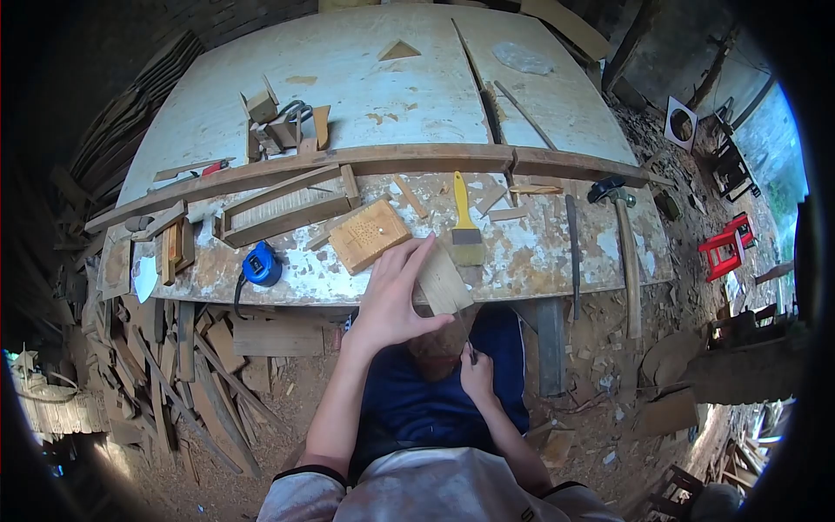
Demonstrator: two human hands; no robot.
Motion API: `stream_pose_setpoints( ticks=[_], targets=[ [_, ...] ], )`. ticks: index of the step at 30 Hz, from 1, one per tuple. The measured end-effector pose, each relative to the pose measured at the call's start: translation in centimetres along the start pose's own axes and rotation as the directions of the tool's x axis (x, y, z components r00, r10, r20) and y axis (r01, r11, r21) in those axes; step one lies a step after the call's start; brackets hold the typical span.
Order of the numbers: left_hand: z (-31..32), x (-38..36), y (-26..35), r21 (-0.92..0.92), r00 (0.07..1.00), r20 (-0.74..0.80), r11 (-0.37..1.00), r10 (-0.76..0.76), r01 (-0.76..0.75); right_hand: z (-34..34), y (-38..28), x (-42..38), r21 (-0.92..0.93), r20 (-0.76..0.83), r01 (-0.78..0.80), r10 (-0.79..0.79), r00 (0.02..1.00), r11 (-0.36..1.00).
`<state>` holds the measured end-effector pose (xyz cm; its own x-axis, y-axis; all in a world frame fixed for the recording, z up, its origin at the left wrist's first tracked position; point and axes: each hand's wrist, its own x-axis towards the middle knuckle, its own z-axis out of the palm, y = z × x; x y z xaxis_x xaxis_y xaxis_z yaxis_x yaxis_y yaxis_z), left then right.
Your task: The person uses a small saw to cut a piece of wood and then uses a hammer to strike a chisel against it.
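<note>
1. The workbench (330,287) spans the view, a long wooden rail (417,155) crossing it.
2. On its near part, left of centre, lies a shallow rectangular wooden frame (300,217); a pale, ribbed surface shows inside.
3. The left hand (391,300) is spread wide across a pale wooden board (445,283), fingers at its upper edge and thumb at its lower; the palm side hides part of it. The board is at the bench's near edge, just below the yellow brush (467,222).
4. The wooden block (370,235), dotted with small holes, lies beside the left hand's fingers.
5. The right hand (477,374) is closed narrowly around a thin tool (471,346), below the board. Its slim upper end seems to reach the board's lower corner, though contact is hard to confirm.
</note>
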<state>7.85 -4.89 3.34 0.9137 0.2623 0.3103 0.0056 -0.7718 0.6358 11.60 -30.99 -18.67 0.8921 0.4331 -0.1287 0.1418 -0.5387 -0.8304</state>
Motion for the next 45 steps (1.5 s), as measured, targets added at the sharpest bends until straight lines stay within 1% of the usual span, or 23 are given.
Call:
stream_pose_setpoints(
  ticks=[1, 2, 5, 6, 9, 13, 14, 17, 19, 21, 22, 23, 26, 29, 30, 33, 34, 36, 37, 38, 41, 42, 45],
  targets=[
    [0.0, -0.1, -0.1, -0.011, 1.0, 0.005, 1.0, 0.006, -0.006, -0.4, -1.3, 0.0, 0.006, -0.009, 0.01, -0.01, 1.0, 1.0],
    [0.1, -0.1, -0.2, -0.023, 1.0, 0.01, 1.0, 0.015, -0.015, -0.7, -2.7, 0.4, -0.033, 0.037, 0.026, -0.024, 0.999, 0.999],
    [0.0, 0.0, -0.3, -0.028, 0.999, 0.03, 1.0, 0.012, -0.011, 0.4, -2.6, 0.8, -0.052, 0.015, 0.073, -0.072, 0.997, 0.996],
    [-0.1, 0.1, -0.3, -0.022, 0.999, 0.028, 1.0, 0.019, -0.018, 0.3, -2.7, 0.6, -0.024, 0.019, 0.056, -0.056, 0.998, 0.998],
    [-0.1, 0.1, -0.3, -0.017, 0.999, 0.021, 0.999, 0.031, -0.03, 0.8, 0.2, 0.1, -0.08, 0.027, 0.061, -0.059, 0.998, 0.995],
    [0.3, -0.4, -0.4, -0.032, 1.0, 0.03, 0.999, 0.002, -0.001, -0.6, -4.6, 0.4, -0.082, -0.023, 0.063, -0.065, 0.998, 0.995],
    [0.1, -0.1, -0.5, -0.024, 1.0, 0.026, 1.0, 0.012, -0.011, 0.0, -3.5, 0.2, -0.131, 0.0, 0.03, -0.03, 1.0, 0.991],
    [0.1, -0.1, -0.4, -0.027, 1.0, 0.023, 1.0, 0.01, -0.01, 1.9, 0.3, -0.4, -0.098, 0.017, 0.014, -0.012, 1.0, 0.995],
    [0.1, 0.0, -0.6, -0.044, 0.999, 0.033, 0.999, 0.008, -0.007, 0.1, -3.6, -0.1, -0.027, -0.033, -0.001, 0.001, 0.999, 1.0],
    [-0.1, -0.1, -0.2, -0.073, 0.999, 0.038, 0.997, 0.0, 0.003, -1.2, -6.3, 0.4, 0.006, -0.016, 0.009, -0.008, 1.0, 1.0],
    [-0.1, -0.2, -0.3, -0.064, 0.999, 0.035, 0.998, -0.002, 0.005, -0.2, -4.1, 0.5, -0.093, -0.037, 0.09, -0.094, 0.995, 0.992],
    [0.1, -0.2, -0.4, -0.058, 0.999, 0.032, 0.998, 0.002, 0.0, 0.6, -2.1, 0.1, -0.086, -0.037, 0.083, -0.086, 0.996, 0.993],
    [0.0, 0.1, -0.4, -0.058, 1.0, 0.021, 0.998, 0.021, -0.02, 1.2, -0.3, -0.4, -0.089, -0.05, 0.053, -0.057, 0.997, 0.995],
    [-0.1, 0.0, -0.5, -0.071, 0.999, 0.035, 0.997, 0.005, -0.002, -0.9, -4.5, 0.7, -0.162, -0.07, 0.074, -0.086, 0.994, 0.984],
    [-0.1, 0.0, -0.4, -0.071, 0.999, 0.038, 0.997, 0.006, -0.003, -0.4, -3.6, 0.9, -0.185, -0.102, 0.09, -0.11, 0.989, 0.979],
    [0.1, -0.1, -0.5, -0.039, 1.0, 0.024, 0.999, 0.015, -0.014, 1.7, 1.4, 0.1, -0.155, -0.05, 0.09, -0.099, 0.994, 0.984],
    [-0.1, 0.1, -0.5, -0.036, 1.0, 0.017, 0.999, 0.022, -0.021, 0.8, -0.8, -0.1, -0.15, -0.046, 0.054, -0.061, 0.997, 0.987],
    [0.0, -0.2, -0.5, -0.044, 1.0, 0.011, 0.999, 0.019, -0.018, -1.0, -5.4, 1.3, -0.092, -0.054, 0.066, -0.071, 0.996, 0.994],
    [0.4, -0.7, -0.4, -0.057, 1.0, 0.023, 0.998, 0.001, 0.001, -1.5, -6.3, 1.1, -0.067, -0.056, 0.062, -0.066, 0.996, 0.996],
    [0.3, -0.5, -0.4, -0.06, 1.0, 0.025, 0.998, -0.004, 0.005, -0.8, -5.3, 1.2, -0.109, -0.077, 0.093, -0.102, 0.992, 0.99],
    [0.0, 0.1, -0.4, -0.06, 1.0, 0.014, 0.998, 0.014, -0.014, 2.1, 0.7, 0.4, -0.169, -0.047, 0.037, -0.045, 0.998, 0.985],
    [0.1, 0.0, -0.6, -0.057, 1.0, 0.007, 0.998, 0.025, -0.024, 1.6, -0.5, 0.1, -0.152, -0.045, 0.015, -0.022, 0.999, 0.988],
    [0.3, -0.3, -0.8, -0.076, 1.0, 0.019, 0.997, 0.008, -0.006, -0.6, -5.4, 1.0, -0.102, -0.074, 0.074, -0.082, 0.994, 0.992]
  ],
)
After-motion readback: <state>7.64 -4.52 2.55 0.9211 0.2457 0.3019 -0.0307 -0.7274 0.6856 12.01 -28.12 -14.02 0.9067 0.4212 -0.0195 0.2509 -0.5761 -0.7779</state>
